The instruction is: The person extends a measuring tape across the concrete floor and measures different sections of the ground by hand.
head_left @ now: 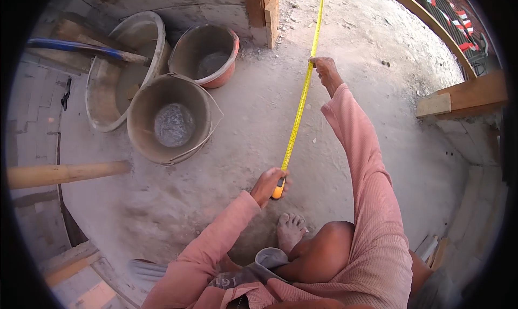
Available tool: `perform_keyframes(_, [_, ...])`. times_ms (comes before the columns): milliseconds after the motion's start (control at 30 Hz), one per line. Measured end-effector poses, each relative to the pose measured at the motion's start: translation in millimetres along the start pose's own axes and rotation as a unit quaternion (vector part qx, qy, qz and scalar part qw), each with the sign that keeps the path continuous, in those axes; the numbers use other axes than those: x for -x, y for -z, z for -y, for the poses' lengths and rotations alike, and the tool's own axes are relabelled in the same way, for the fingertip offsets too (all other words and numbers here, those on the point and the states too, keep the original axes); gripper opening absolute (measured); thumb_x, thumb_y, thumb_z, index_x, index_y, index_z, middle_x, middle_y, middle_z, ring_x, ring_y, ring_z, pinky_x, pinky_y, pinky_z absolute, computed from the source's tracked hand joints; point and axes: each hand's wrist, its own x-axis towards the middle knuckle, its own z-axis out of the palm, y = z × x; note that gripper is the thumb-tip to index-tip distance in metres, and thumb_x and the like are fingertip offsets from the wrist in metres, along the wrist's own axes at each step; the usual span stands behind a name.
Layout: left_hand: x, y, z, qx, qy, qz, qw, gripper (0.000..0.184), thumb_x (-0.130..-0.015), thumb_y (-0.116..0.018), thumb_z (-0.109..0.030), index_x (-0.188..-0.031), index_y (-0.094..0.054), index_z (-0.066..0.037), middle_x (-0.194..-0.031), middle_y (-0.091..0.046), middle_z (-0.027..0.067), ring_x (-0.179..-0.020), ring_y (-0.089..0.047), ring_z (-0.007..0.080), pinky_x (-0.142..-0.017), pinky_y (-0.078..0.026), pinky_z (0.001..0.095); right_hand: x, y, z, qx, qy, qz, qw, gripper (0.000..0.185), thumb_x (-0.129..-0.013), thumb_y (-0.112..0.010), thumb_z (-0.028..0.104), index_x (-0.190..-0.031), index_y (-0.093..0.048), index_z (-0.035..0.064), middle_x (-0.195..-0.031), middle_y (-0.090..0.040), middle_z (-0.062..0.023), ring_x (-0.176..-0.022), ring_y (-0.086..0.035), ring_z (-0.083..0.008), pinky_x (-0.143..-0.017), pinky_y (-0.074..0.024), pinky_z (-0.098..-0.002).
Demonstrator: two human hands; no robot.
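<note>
tape (pixel 300 105), long, yellow, seemingly steel, likely springy, best edge-held; right grip (pixel 327 74) pinches it, left grip (pixel 268 186) wraps rounded orange-black case (pixel 278 189).

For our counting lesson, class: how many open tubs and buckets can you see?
3: the oval tub at left, the reddish bucket to its right, and the handled bucket in front of both, nearer the camera. More could be hidden behind them.
</note>
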Motion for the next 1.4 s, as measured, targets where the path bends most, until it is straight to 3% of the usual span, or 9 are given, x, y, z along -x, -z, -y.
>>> perform_keyframes(167, [130.1, 61.3, 165.9, -0.035, 0.11, -0.055, 0.992, 0.036, -0.098, -0.056, -0.036, -0.114, -0.059, -0.004, -0.096, -0.067, 0.0057, -0.073, -0.061, 0.0103, -0.065, -0.053, 0.0266, -41.5, -4.3, -0.6, -0.006, -0.005, 0.0, 1.0, 0.02, -0.084, -0.073, 0.026, -0.077, -0.07, 0.0072, -0.059, -0.049, 0.0013, -0.049, -0.032, -0.0102, -0.045, -0.0249, -0.0314])
perform_keyframes(467, [76.2, 57.5, 101.2, -0.015, 0.042, -0.134, 0.99, 0.032, -0.098, -0.055, -0.031, -0.113, -0.06, -0.003, -0.094, -0.067, 0.0063, -0.071, -0.061, 0.0101, -0.062, -0.053, 0.0257, -2.5, -6.1, -17.8, 0.042, -0.09, 0.108, 0.989, 0.021, -0.092, -0.067, 0.028, -0.09, -0.069, 0.0078, -0.074, -0.066, -0.0034, -0.048, -0.031, -0.0086, -0.043, -0.0241, -0.0295])
perform_keyframes(600, [44.7, 54.8, 96.4, -0.013, 0.029, -0.126, 0.992, 0.031, -0.098, -0.055, -0.032, -0.113, -0.059, -0.005, -0.093, -0.066, 0.0058, -0.073, -0.062, 0.0105, -0.063, -0.054, 0.0255, 6.6, -12.3, -44.1, 0.128, -0.027, 0.156, 0.979, 0.026, -0.086, -0.072, 0.033, -0.082, -0.072, 0.0077, -0.07, -0.067, -0.0031, -0.055, -0.044, -0.0159, -0.053, -0.0376, -0.0361])
perform_keyframes(633, [39.2, 50.4, 94.9, -0.004, 0.023, -0.119, 0.993, 0.031, -0.098, -0.055, -0.032, -0.113, -0.059, -0.006, -0.093, -0.066, 0.0057, -0.073, -0.062, 0.0105, -0.063, -0.054, 0.0255, 18.6, -14.8, -33.9, 0.108, -0.11, 0.128, 0.98, 0.029, -0.085, -0.073, 0.035, -0.086, -0.075, 0.0067, -0.077, -0.072, -0.0028, -0.065, -0.052, -0.0183, -0.063, -0.0428, -0.0366])
perform_keyframes(833, [26.2, 39.8, 97.9, 0.009, 0.013, -0.114, 0.993, 0.03, -0.098, -0.056, -0.032, -0.113, -0.058, -0.007, -0.096, -0.065, 0.0055, -0.072, -0.061, 0.0107, -0.061, -0.054, 0.0256, 30.7, -6.3, -49.7, 0.139, 0.013, 0.217, 0.966, 0.032, -0.086, -0.072, 0.036, -0.09, -0.076, 0.0041, -0.082, -0.074, -0.0041, -0.075, -0.06, -0.019, -0.071, -0.0474, -0.0373])
perform_keyframes(933, [23.2, 42.8, 98.5, 0.003, 0.011, -0.113, 0.993, 0.03, -0.098, -0.055, -0.033, -0.113, -0.058, -0.007, -0.097, -0.065, 0.0053, -0.071, -0.061, 0.0108, -0.061, -0.053, 0.0257, 42.5, -9.1, -36.0, 0.204, -0.07, 0.2, 0.956, 0.027, -0.085, -0.07, 0.033, -0.094, -0.075, 0.0079, -0.076, -0.07, 0.0009, -0.062, -0.049, -0.0121, -0.054, -0.0372, -0.0313])
perform_keyframes(1033, [20.1, 44.4, 96.4, -0.007, 0.013, -0.118, 0.993, 0.03, -0.098, -0.055, -0.033, -0.113, -0.058, -0.007, -0.097, -0.063, 0.0046, -0.071, -0.061, 0.011, -0.06, -0.053, 0.0257, 47.4, -11.7, -28.5, 0.226, -0.067, 0.19, 0.953, 0.029, -0.085, -0.072, 0.029, -0.088, -0.075, 0.0006, -0.08, -0.074, -0.0057, -0.063, -0.059, -0.0172, -0.063, -0.0483, -0.0332])
perform_keyframes(1233, [9.1, 48.5, 92.0, -0.031, 0.0, -0.132, 0.991, 0.03, -0.098, -0.055, -0.032, -0.111, -0.059, -0.006, -0.096, -0.06, 0.003, -0.07, -0.062, 0.012, -0.059, -0.053, 0.0256, 43.4, -19.4, -36.9, 0.213, -0.061, 0.168, 0.961, 0.018, -0.085, -0.071, 0.023, -0.088, -0.075, 0.0057, -0.078, -0.073, -0.0052, -0.07, -0.068, -0.0151, -0.061, -0.0499, -0.0337])
perform_keyframes(1400, [4.8, 49.7, 96.1, -0.038, -0.007, -0.142, 0.989, 0.032, -0.096, -0.055, -0.033, -0.109, -0.061, -0.005, -0.095, -0.06, 0.0041, -0.068, -0.061, 0.0128, -0.059, -0.051, 0.0261, 30.7, -16.2, -61.8, 0.29, 0.136, 0.21, 0.924, 0.015, -0.084, -0.071, 0.02, -0.084, -0.075, 0.0059, -0.074, -0.072, -0.0054, -0.068, -0.069, -0.0157, -0.06, -0.0515, -0.0319])
